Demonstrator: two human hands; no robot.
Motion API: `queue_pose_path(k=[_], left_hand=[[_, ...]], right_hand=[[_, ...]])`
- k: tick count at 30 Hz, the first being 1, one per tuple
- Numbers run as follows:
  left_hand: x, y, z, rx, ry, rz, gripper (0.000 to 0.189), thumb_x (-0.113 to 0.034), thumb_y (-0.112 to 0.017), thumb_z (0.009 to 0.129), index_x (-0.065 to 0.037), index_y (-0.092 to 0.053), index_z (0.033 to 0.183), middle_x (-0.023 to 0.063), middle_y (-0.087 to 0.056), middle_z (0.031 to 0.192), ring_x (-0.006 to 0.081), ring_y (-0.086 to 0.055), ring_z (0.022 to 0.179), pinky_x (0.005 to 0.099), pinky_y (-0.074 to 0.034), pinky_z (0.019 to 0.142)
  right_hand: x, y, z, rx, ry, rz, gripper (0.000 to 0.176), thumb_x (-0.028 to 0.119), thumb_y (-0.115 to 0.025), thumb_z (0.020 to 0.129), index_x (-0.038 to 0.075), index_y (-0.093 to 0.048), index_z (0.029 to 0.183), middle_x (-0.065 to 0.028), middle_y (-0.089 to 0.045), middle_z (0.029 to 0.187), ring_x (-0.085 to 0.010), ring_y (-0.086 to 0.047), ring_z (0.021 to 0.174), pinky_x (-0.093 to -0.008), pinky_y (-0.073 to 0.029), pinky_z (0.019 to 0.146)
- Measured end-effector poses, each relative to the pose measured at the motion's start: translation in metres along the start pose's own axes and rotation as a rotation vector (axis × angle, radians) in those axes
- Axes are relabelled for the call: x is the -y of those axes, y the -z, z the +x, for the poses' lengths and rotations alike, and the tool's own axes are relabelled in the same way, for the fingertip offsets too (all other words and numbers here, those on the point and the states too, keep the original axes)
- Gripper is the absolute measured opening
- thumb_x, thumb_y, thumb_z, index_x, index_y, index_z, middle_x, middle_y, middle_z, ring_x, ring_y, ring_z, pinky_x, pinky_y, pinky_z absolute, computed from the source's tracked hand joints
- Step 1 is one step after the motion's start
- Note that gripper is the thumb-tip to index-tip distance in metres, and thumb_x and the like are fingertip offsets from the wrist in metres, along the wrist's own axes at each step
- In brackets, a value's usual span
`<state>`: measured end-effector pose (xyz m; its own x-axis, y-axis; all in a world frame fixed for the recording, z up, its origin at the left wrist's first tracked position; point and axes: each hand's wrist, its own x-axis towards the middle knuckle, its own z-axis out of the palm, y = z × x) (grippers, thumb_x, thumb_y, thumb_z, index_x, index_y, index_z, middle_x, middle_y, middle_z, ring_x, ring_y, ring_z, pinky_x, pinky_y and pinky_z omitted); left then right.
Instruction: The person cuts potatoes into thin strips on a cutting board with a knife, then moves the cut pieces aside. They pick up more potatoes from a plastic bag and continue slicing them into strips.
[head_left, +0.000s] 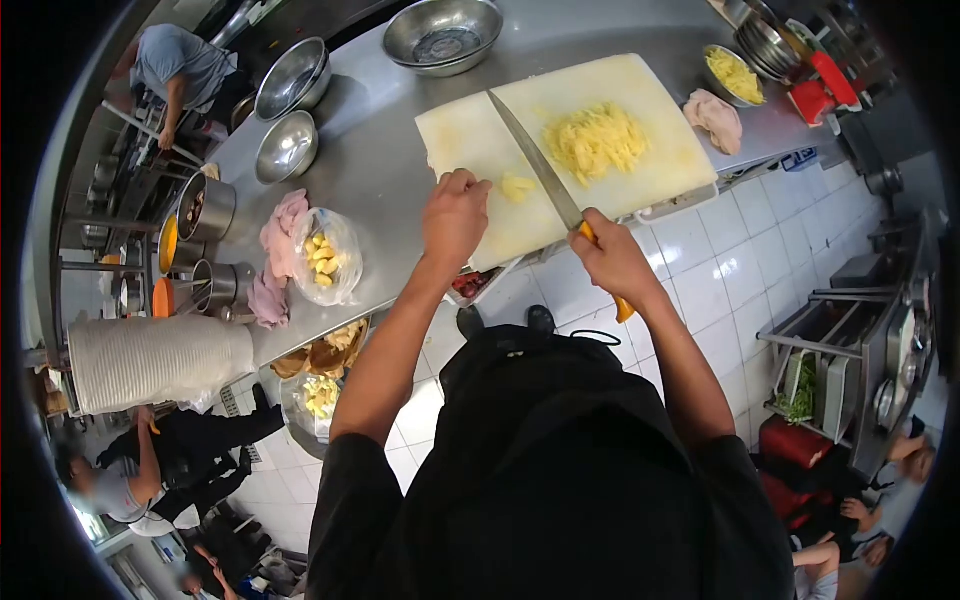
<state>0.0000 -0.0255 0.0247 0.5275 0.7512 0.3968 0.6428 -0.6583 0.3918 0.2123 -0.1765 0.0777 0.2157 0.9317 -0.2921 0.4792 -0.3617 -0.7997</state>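
Note:
My right hand is closed round the yellow handle of a long knife, whose blade lies across the white cutting board. Closed fingers show on my left hand at the board's left edge; what they hold, if anything, is hidden. Beside it on the board is a small bit of cut yellow food. A larger heap of yellow strips lies right of the blade. Peeled yellow pieces sit in a clear plastic bag on the steel table, left of my left hand.
Metal bowls stand at the table's back left. A bowl of yellow strips and a pink cloth are at the right. A foam container stack stands at the left edge. Other people are at the left and lower right.

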Motion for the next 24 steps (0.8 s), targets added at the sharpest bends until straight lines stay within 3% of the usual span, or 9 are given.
queue_pose_path(k=[9, 12, 15, 21, 24], left_hand=[[-0.012, -0.009, 0.023, -0.058, -0.126, -0.089, 0.022, 0.001, -0.068, 0.089, -0.001, -0.076, 0.110, 0.0116, -0.068, 0.111, 0.0305, -0.068, 0.099, 0.0410, -0.058, 0.086], [-0.006, -0.025, 0.020, 0.023, -0.190, -0.104, 0.027, 0.005, -0.067, 0.089, -0.001, -0.075, 0.114, 0.0132, -0.068, 0.114, 0.0312, -0.067, 0.103, 0.0397, -0.057, 0.090], [0.002, -0.029, 0.012, 0.062, -0.186, -0.131, 0.030, 0.002, -0.067, 0.088, -0.001, -0.075, 0.117, 0.0139, -0.067, 0.115, 0.0327, -0.065, 0.108, 0.0397, -0.056, 0.095], [-0.019, -0.009, 0.017, 0.034, -0.184, -0.135, 0.032, -0.012, -0.072, 0.087, -0.004, -0.076, 0.118, 0.0103, -0.066, 0.119, 0.0308, -0.059, 0.114, 0.0414, -0.052, 0.098], [-0.028, -0.009, 0.033, 0.172, -0.155, -0.029, 0.033, -0.016, -0.073, 0.086, -0.006, -0.077, 0.117, 0.0090, -0.065, 0.115, 0.0286, -0.059, 0.108, 0.0420, -0.050, 0.093]], right_hand=[[-0.004, 0.000, -0.003, -0.038, -0.015, 0.017, 0.028, 0.023, -0.061, 0.098, -0.003, -0.055, 0.103, -0.0309, -0.067, 0.087, -0.0497, -0.065, 0.086, -0.0518, -0.050, 0.077], [-0.009, 0.000, -0.004, -0.050, -0.005, 0.001, 0.028, 0.023, -0.061, 0.098, -0.004, -0.055, 0.103, -0.0305, -0.067, 0.085, -0.0494, -0.065, 0.085, -0.0514, -0.050, 0.077], [-0.016, 0.001, -0.006, -0.043, 0.038, 0.033, 0.025, 0.021, -0.061, 0.101, -0.002, -0.052, 0.100, -0.0096, -0.056, 0.066, -0.0177, -0.056, 0.046, -0.0347, -0.046, 0.047], [-0.010, 0.016, -0.015, 0.037, -0.076, 0.107, 0.024, 0.022, -0.060, 0.102, 0.000, -0.052, 0.098, -0.0053, -0.052, 0.064, -0.0154, -0.055, 0.046, -0.0317, -0.045, 0.044], [-0.002, 0.024, -0.017, 0.026, -0.117, 0.127, 0.023, 0.021, -0.061, 0.100, -0.002, -0.056, 0.098, -0.0119, -0.059, 0.063, -0.0207, -0.059, 0.047, -0.0364, -0.047, 0.048]])
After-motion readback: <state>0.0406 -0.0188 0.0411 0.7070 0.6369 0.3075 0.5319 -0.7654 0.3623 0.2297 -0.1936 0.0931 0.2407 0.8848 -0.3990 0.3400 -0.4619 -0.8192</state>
